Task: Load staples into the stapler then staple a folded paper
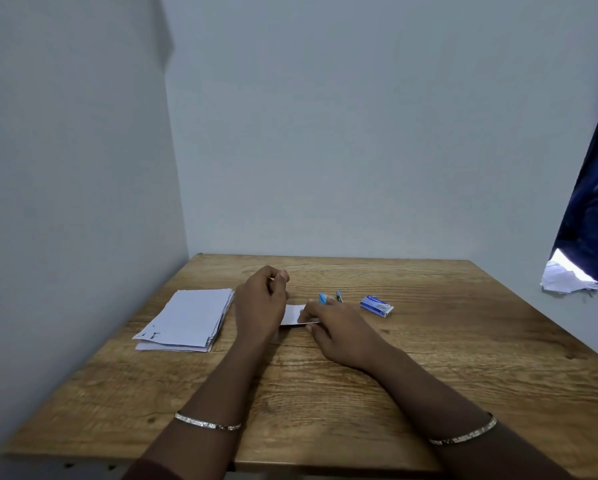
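Both hands, left (261, 306) and right (339, 332), pinch folded paper (294, 314) beside blue stapler (330, 298).

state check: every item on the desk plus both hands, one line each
paper stack: flat on the table, left side, edges uneven
folded paper: small, pinched by the right hand
stapler: blue, mostly hidden behind the right hand; open or closed unclear
staple box: lying on the table, apart from both hands
left hand: raised, fingers curled, contents unclear
right hand: gripping folded paper
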### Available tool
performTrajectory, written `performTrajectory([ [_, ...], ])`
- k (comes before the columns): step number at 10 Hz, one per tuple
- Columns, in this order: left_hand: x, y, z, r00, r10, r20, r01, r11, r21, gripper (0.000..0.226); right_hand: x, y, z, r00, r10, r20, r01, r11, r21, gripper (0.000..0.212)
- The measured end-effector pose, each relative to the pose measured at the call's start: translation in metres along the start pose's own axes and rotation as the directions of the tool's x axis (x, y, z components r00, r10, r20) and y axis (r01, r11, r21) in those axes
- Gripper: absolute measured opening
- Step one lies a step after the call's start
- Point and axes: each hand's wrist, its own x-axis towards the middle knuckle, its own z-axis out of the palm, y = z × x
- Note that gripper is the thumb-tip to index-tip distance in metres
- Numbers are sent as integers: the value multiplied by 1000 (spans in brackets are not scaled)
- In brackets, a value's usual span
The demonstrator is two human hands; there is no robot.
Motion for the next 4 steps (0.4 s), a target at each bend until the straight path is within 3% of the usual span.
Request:
performTrajectory([
  [1,-5,3,-4,1000,10,-7,-10,1000,12,21,-5,-4,-4,999,2,-33,-2,1000,-12,35],
  [2,-13,6,-9,999,24,-25,-23,1000,19,21,-9,-9,-11,989,11,-147,-6,1000,28,32],
  [4,-34,23,-24,998,57,-23,-57,998,-2,20,-34,-16,-33,934,46,-354,-31,998,46,48],
])
